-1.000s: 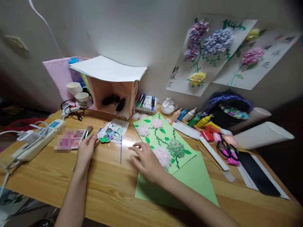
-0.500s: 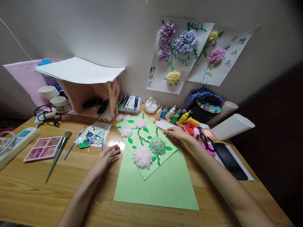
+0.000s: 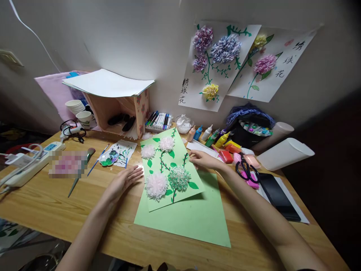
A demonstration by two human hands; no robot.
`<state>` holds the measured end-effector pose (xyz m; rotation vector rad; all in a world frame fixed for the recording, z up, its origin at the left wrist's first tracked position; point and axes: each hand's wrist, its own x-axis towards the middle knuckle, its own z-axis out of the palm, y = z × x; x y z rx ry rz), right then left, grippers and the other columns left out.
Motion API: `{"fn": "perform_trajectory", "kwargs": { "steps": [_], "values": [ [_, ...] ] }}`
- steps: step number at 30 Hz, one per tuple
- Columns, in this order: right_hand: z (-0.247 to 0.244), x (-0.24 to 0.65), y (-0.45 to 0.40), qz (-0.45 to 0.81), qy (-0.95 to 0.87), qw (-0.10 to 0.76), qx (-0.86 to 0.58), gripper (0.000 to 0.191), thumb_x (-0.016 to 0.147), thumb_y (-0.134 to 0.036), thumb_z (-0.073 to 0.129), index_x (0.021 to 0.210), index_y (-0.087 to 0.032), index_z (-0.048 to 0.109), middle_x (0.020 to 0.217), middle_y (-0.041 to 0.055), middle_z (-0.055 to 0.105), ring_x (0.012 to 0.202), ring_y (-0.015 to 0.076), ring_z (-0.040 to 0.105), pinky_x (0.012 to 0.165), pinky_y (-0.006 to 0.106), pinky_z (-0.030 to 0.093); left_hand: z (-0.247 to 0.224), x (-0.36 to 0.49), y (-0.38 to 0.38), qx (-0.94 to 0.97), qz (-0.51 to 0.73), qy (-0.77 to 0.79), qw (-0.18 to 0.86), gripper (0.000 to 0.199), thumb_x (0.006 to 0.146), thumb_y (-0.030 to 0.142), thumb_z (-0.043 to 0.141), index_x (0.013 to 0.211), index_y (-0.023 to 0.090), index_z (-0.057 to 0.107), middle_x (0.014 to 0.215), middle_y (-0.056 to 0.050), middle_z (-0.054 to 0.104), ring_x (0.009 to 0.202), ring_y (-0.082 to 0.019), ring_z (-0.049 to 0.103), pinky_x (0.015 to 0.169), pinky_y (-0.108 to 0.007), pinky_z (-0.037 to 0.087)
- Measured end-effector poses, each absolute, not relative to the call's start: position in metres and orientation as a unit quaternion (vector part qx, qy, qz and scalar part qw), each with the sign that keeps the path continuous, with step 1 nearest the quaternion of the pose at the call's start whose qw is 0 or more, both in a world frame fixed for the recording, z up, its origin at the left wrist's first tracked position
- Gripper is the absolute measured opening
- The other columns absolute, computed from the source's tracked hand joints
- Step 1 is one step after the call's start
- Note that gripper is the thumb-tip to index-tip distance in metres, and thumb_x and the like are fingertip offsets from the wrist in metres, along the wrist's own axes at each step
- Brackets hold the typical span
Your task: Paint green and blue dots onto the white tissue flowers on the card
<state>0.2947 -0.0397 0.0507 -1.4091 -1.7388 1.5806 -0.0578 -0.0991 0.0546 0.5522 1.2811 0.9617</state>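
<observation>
A green card with raised pale pink and green-white flowers (image 3: 160, 158) lies over a larger plain green sheet (image 3: 186, 222) on the wooden table. My right hand (image 3: 205, 159) pinches the card's right edge, its fingertips near the upper right side. The card's lower right part looks slightly raised from the sheet. My left hand (image 3: 126, 180) is just left of the card, fingers stretched out and holding nothing; a narrow gap separates its fingertips from the card's edge.
Paint bottles (image 3: 210, 137), markers (image 3: 159, 121) and a bowl (image 3: 184, 124) stand behind the card. On the right are scissors (image 3: 247, 171), a black tablet-like object (image 3: 279, 195) and a white roll (image 3: 286, 154). A paint palette (image 3: 109, 158) and power strip (image 3: 34, 163) are on the left.
The flower card has turned to stand straighter over the larger sheet, its right edge moving left with my right hand. The camera view has shifted slightly left.
</observation>
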Motion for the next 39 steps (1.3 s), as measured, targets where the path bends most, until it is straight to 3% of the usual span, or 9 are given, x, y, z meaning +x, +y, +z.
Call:
{"fn": "perform_trajectory", "kwargs": {
  "steps": [8,14,18,22,26,31,34,39],
  "values": [
    [0.074,0.297,-0.068,0.531,-0.595,0.347,-0.494,0.033,0.076,-0.045,0.071,0.091,-0.02,0.055,0.056,-0.007,0.058,0.052,0.0126,0.06,0.053,0.026,0.05,0.065,-0.086,-0.122,0.279,0.505,0.581,0.574,0.055,0.058,0.038,0.078,0.105,0.011,0.065,0.126,-0.02,0.067,0.125,-0.034,0.059,0.112,-0.042,0.043],
    [0.091,0.29,-0.082,0.489,-0.51,0.496,-0.504,0.04,0.069,-0.048,0.078,0.091,-0.022,0.057,0.059,-0.0071,0.059,0.053,0.0118,0.058,0.051,0.024,0.049,0.06,-0.079,-0.123,0.289,0.503,0.548,0.603,0.059,0.049,0.053,0.085,0.09,0.013,0.072,0.111,-0.019,0.074,0.117,-0.04,0.063,0.11,-0.052,0.043],
    [0.091,0.275,-0.085,0.469,-0.43,0.591,-0.496,0.05,0.06,-0.051,0.083,0.087,-0.023,0.052,0.058,-0.0078,0.06,0.053,0.0116,0.059,0.051,0.022,0.049,0.049,-0.072,-0.108,0.332,0.492,0.506,0.626,0.06,0.055,0.061,0.083,0.091,0.013,0.075,0.108,-0.018,0.075,0.112,-0.039,0.066,0.108,-0.055,0.044],
    [0.083,0.255,-0.092,0.447,-0.394,0.644,-0.48,0.048,0.066,-0.051,0.081,0.087,-0.023,0.049,0.056,-0.0093,0.058,0.053,0.0096,0.057,0.052,0.02,0.048,0.049,-0.063,-0.09,0.415,0.473,0.442,0.639,0.06,0.071,0.063,0.075,0.103,0.013,0.075,0.116,-0.017,0.072,0.113,-0.035,0.065,0.105,-0.048,0.048],
    [0.075,0.239,-0.1,0.424,-0.373,0.667,-0.486,0.048,0.068,-0.052,0.08,0.085,-0.023,0.046,0.06,-0.0086,0.059,0.055,0.0098,0.057,0.054,0.021,0.051,0.071,-0.042,-0.071,0.44,0.487,0.387,0.648,0.063,0.078,0.066,0.067,0.109,0.012,0.073,0.113,-0.016,0.073,0.111,-0.034,0.066,0.101,-0.046,0.05],
    [0.074,0.234,-0.113,0.384,-0.32,0.708,-0.499,0.05,0.067,-0.051,0.082,0.08,-0.023,0.042,0.061,-0.0077,0.06,0.056,0.0093,0.057,0.053,0.02,0.051,0.114,-0.003,-0.044,0.435,0.54,0.334,0.639,0.063,0.081,0.07,0.059,0.112,0.016,0.07,0.124,-0.011,0.069,0.122,-0.03,0.06,0.106,-0.042,0.046],
    [0.079,0.237,-0.128,0.351,-0.299,0.732,-0.501,0.046,0.068,-0.047,0.083,0.089,-0.022,0.049,0.063,-0.0077,0.059,0.059,0.0088,0.058,0.054,0.019,0.052,0.133,0.018,-0.036,0.432,0.563,0.313,0.631,0.055,0.078,0.063,0.066,0.104,0.015,0.069,0.11,-0.011,0.073,0.114,-0.029,0.064,0.096,-0.04,0.053],
    [0.08,0.245,-0.167,0.331,-0.291,0.734,-0.517,0.042,0.074,-0.044,0.08,0.09,-0.023,0.047,0.061,-0.008,0.059,0.06,0.0093,0.061,0.059,0.021,0.057,0.147,0.041,-0.039,0.426,0.563,0.303,0.641,0.036,0.075,0.05,0.071,0.086,0.016,0.065,0.087,-0.006,0.072,0.093,-0.024,0.068,0.08,-0.033,0.056]
  ]
}}
